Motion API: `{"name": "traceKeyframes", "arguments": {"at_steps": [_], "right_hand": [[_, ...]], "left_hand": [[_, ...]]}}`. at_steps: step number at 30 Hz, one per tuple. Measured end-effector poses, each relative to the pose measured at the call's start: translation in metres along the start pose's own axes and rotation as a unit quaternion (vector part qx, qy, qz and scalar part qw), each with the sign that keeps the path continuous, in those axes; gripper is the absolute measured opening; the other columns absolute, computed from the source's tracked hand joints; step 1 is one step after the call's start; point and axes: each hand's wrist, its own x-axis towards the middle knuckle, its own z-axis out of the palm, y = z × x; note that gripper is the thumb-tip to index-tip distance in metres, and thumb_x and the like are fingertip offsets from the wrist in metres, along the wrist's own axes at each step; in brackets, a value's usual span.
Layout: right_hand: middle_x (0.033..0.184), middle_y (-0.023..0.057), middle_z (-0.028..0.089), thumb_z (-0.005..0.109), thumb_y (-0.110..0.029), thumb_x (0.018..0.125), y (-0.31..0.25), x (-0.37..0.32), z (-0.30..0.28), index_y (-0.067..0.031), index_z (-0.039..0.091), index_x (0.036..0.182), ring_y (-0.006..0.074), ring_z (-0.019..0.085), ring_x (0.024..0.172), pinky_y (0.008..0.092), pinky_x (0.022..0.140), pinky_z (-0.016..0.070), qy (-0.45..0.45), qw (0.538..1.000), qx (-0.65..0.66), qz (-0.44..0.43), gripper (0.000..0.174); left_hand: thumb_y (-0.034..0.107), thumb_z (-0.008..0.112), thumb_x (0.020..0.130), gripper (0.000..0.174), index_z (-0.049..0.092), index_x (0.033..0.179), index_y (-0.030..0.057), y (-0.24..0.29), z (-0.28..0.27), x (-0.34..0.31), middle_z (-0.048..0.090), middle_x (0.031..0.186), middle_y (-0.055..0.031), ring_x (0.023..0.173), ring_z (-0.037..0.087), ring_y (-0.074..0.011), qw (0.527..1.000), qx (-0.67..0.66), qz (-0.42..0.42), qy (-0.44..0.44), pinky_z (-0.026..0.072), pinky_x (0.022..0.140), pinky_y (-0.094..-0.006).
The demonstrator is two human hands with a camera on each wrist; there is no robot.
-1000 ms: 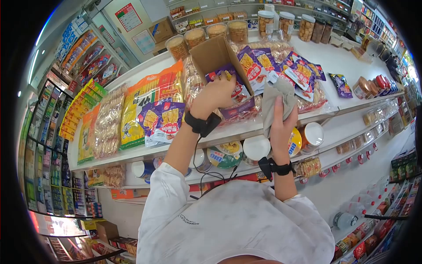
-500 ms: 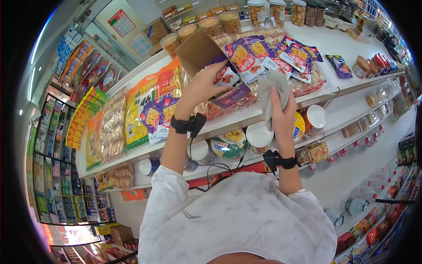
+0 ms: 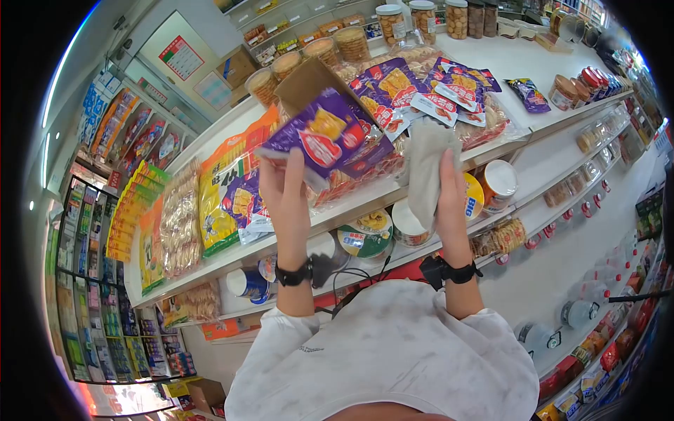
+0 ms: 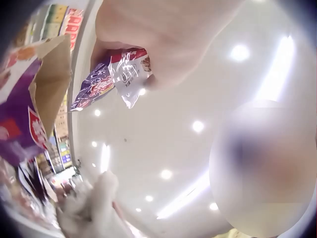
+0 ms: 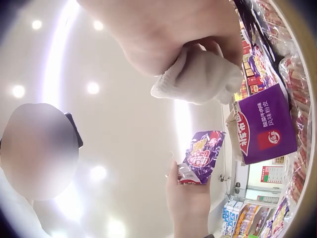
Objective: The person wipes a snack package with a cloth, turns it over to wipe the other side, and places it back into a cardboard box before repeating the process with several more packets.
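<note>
My left hand [image 3: 286, 207] pinches a purple snack packet [image 3: 324, 132] by its lower edge, thumb and fingers on either side. The packet is lifted in front of an open purple cardboard box [image 3: 303, 83] and covers part of it; in the right wrist view the box [image 5: 270, 124] shows its printed purple side. A crumpled grey cloth [image 3: 425, 168] is gripped in my right hand [image 3: 453, 210], just to the right of the box. More purple packets [image 3: 393, 81] lie in a loose pile behind the cloth.
Yellow and orange snack bags [image 3: 221, 200] and clear bags of wrapped snacks [image 3: 181, 221] line the shelf's left part. Plastic jars [image 3: 390, 24] stand along the back. Instant noodle tubs [image 3: 365, 235] sit on the shelf below. A single dark packet [image 3: 528, 95] lies to the right.
My left hand has come out of the box toward me, bringing up a purple packet. My right hand still holds the cloth near the same place.
</note>
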Motion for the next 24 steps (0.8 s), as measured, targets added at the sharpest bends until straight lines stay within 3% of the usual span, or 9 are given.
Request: {"name": "traceKeyframes", "arguments": {"at_steps": [4,7,11,12,15,16,19,20,24], "right_hand": [[0.119,0.0067,0.063,0.057,-0.032,0.101,-0.011,-0.015,0.021,0.0006,0.054,0.13,0.0115,0.056,0.106,0.0259,0.092,0.044,-0.065,0.996,-0.057,-0.028,0.044],[0.115,0.0053,0.065,0.063,-0.025,0.097,-0.014,-0.022,0.028,0.0008,0.056,0.127,0.0098,0.058,0.101,0.0263,0.088,0.0463,-0.125,0.988,-0.077,-0.046,0.04],[0.1,0.006,0.069,0.07,-0.016,0.091,-0.004,-0.021,0.024,0.0013,0.062,0.117,0.0098,0.062,0.09,0.0272,0.079,0.0486,-0.135,0.974,-0.16,-0.09,0.033],[0.095,0.0066,0.07,0.071,-0.015,0.089,-0.003,-0.019,0.021,0.0015,0.063,0.114,0.0099,0.063,0.086,0.0275,0.077,0.0491,-0.127,0.968,-0.191,-0.101,0.031],[0.085,0.0102,0.069,0.071,-0.013,0.088,-0.013,-0.017,0.017,0.0026,0.065,0.106,0.0095,0.062,0.079,0.0283,0.071,0.0489,-0.126,0.936,-0.271,-0.184,0.025],[0.08,0.0118,0.068,0.071,-0.013,0.088,-0.014,-0.017,0.017,0.0029,0.065,0.104,0.0097,0.062,0.074,0.0292,0.066,0.0483,-0.125,0.924,-0.292,-0.212,0.024],[0.079,0.0109,0.067,0.071,-0.014,0.088,-0.02,-0.019,0.016,0.0033,0.065,0.102,0.0092,0.061,0.072,0.0283,0.064,0.0473,-0.146,0.93,-0.31,-0.131,0.023],[0.082,0.0078,0.068,0.07,-0.016,0.09,-0.021,-0.019,0.016,0.0025,0.065,0.103,0.0081,0.061,0.071,0.0263,0.063,0.047,-0.148,0.933,-0.303,-0.128,0.023],[0.096,0.0058,0.066,0.065,-0.022,0.095,-0.015,-0.021,0.024,-0.0002,0.06,0.115,0.007,0.06,0.081,0.0241,0.069,0.0481,-0.032,0.991,-0.118,-0.055,0.03]], "left_hand": [[0.012,0.054,0.096,0.043,0.044,0.136,-0.0006,0.01,0.009,-0.039,0.056,0.129,-0.012,0.121,0.054,-0.021,0.969,-0.168,-0.159,-0.081,0.0405,0.107,-0.0389],[0.013,0.055,0.093,0.049,0.042,0.138,-0.0019,0.003,0.011,-0.059,0.056,0.13,-0.0128,0.122,0.054,-0.0231,0.963,-0.191,-0.173,-0.086,0.0404,0.107,-0.0401],[0.014,0.057,0.091,0.052,0.042,0.138,-0.0035,0.002,-0.007,-0.069,0.058,0.129,-0.0151,0.117,0.059,-0.0239,0.959,-0.168,-0.222,-0.057,0.046,0.102,-0.0386],[0.013,0.058,0.09,0.051,0.046,0.136,-0.0045,0.005,-0.012,-0.068,0.059,0.127,-0.0156,0.114,0.061,-0.0224,0.947,-0.192,-0.241,-0.086,0.0487,0.097,-0.0344],[0.014,0.06,0.09,0.049,0.049,0.134,-0.0052,0.015,-0.017,-0.059,0.059,0.127,-0.0157,0.111,0.062,-0.02,0.955,-0.093,-0.238,-0.15,0.0501,0.092,-0.0303],[0.015,0.064,0.091,0.043,0.056,0.128,-0.0048,0.014,-0.016,-0.057,0.065,0.116,-0.0122,0.099,0.065,-0.0145,0.958,-0.035,-0.247,-0.138,0.0514,0.083,-0.0254],[0.014,0.067,0.092,0.034,0.062,0.12,-0.0042,0.015,-0.025,-0.05,0.07,0.102,-0.0068,0.086,0.066,-0.0094,0.926,0.139,-0.296,-0.188,0.0509,0.076,-0.022],[0.012,0.069,0.092,0.027,0.066,0.114,-0.0033,0.012,-0.026,-0.05,0.071,0.094,-0.0032,0.081,0.065,-0.0063,0.932,0.137,-0.279,-0.186,0.05,0.073,-0.0198],[0.013,0.068,0.093,0.026,0.065,0.113,-0.0047,0.006,-0.021,-0.057,0.071,0.095,-0.0041,0.081,0.064,-0.0059,0.964,0.139,-0.201,-0.107,0.0502,0.072,-0.0201]]}}
